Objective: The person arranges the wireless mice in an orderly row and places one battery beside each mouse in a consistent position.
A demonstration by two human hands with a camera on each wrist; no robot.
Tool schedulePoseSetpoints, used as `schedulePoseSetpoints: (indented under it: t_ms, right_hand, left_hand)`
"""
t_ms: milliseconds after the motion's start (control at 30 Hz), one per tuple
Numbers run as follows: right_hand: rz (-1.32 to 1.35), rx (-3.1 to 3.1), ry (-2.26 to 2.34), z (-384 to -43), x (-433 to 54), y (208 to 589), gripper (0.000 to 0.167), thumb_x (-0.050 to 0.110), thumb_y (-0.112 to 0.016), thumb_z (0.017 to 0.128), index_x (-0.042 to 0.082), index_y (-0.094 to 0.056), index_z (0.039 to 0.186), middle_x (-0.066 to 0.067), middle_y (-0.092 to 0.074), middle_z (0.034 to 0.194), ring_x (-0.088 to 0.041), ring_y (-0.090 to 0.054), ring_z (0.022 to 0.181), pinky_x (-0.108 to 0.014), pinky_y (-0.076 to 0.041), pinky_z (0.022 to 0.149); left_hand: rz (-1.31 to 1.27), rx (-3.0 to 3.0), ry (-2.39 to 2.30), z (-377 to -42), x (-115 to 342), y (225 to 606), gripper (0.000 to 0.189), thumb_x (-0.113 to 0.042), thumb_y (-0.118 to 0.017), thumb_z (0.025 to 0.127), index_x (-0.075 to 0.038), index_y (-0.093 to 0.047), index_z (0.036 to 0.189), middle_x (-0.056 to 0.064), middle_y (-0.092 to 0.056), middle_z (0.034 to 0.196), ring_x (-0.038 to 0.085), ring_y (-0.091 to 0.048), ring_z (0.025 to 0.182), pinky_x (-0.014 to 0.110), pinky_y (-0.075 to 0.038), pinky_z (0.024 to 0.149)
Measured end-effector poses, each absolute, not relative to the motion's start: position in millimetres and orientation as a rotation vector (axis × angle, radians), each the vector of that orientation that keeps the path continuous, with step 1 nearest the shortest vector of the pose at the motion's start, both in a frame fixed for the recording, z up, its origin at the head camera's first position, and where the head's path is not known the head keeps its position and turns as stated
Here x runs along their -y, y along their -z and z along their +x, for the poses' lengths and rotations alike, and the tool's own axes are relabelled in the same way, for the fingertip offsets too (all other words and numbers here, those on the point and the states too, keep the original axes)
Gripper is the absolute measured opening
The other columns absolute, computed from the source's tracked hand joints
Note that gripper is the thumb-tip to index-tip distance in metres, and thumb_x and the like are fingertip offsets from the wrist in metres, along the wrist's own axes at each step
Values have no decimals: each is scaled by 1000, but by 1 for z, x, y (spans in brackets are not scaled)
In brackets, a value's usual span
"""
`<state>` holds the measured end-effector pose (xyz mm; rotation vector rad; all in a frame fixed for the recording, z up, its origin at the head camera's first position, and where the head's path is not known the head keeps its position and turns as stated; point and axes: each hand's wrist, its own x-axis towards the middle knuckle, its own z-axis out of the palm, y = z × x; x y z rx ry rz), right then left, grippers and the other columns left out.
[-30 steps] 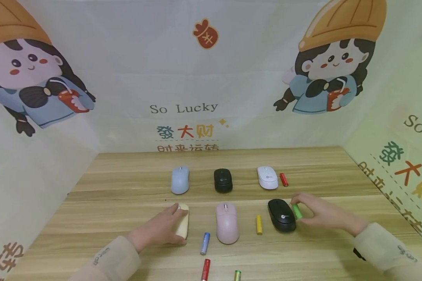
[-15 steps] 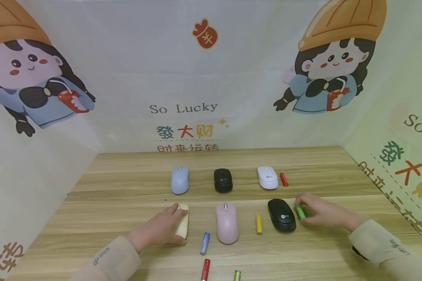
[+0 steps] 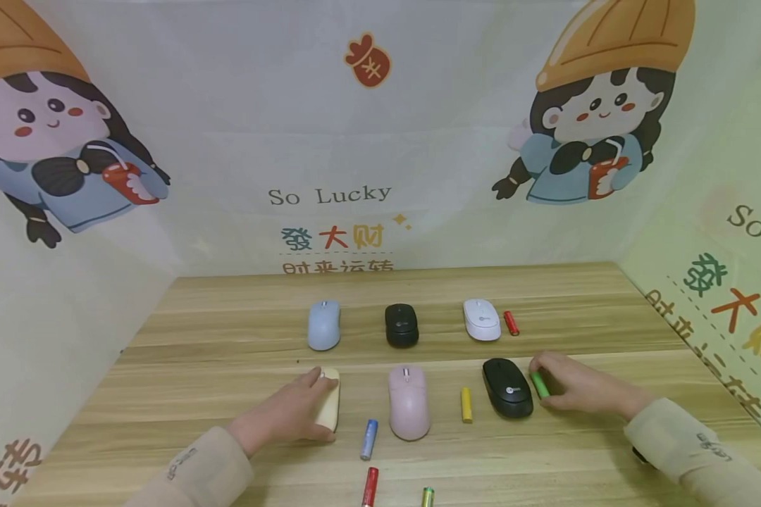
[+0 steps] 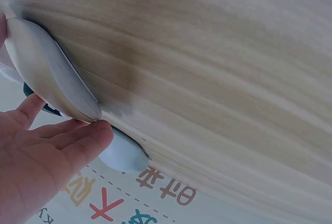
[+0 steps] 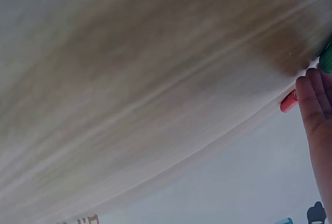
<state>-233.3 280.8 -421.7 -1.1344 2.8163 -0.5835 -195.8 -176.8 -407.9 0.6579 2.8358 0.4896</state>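
My left hand [image 3: 285, 412] holds a cream computer mouse [image 3: 332, 405] on the wooden table, thumb at the near end and fingers at the far end. In the left wrist view the fingers touch the side of this mouse [image 4: 49, 68]. My right hand [image 3: 586, 386] pinches a green battery [image 3: 539, 385] between thumb and fingers, close to the right side of a black mouse [image 3: 507, 389]. Only a bit of the green battery [image 5: 326, 59] shows at the edge of the right wrist view. A pink mouse [image 3: 409, 405] and a yellow battery [image 3: 466, 405] lie between the hands.
Behind stand a light blue mouse [image 3: 324, 325], another black mouse [image 3: 401, 326] and a white mouse [image 3: 481, 320], with a red battery [image 3: 511, 323] beside it. Nearer lie a blue battery [image 3: 368, 440], a second red battery [image 3: 370, 486] and a green-gold battery [image 3: 428, 496]. Printed cloth walls surround the table.
My right hand has shifted slightly right with the green battery, leaving a small gap beside the black mouse. My left hand has stayed on the cream mouse.
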Motion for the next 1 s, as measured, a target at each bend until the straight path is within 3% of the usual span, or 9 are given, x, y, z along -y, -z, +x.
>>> schedulePoseSetpoints:
  t_ms: [733, 867, 1000]
  right_hand:
    - [-1056, -2845, 560, -229, -277, 418, 54, 13, -71, 73, -7, -47, 117, -19, -54, 113, -33, -51, 104, -51, -43, 90]
    - [-1040, -2822, 600, -228, -271, 407, 64, 9, -70, 73, -10, -40, 126, -27, -50, 122, -42, -48, 111, -55, -40, 93]
    - [-1036, -2846, 623, -227, -254, 387, 61, 5, -67, 77, -8, -39, 129, -26, -48, 126, -42, -46, 115, -55, -39, 94]
  left_hand:
    - [643, -2816, -486, -195, 177, 407, 80, -36, -78, 68, -1, -43, 131, 36, -29, 138, 49, -34, 124, 57, -30, 102]
    - [657, -2822, -482, -195, 177, 406, 80, -35, -78, 67, 0, -44, 130, 36, -30, 136, 50, -35, 123, 58, -31, 101]
    - [663, -2829, -473, -195, 177, 406, 79, -35, -79, 67, 1, -44, 129, 37, -31, 136, 50, -35, 123, 58, -31, 101]
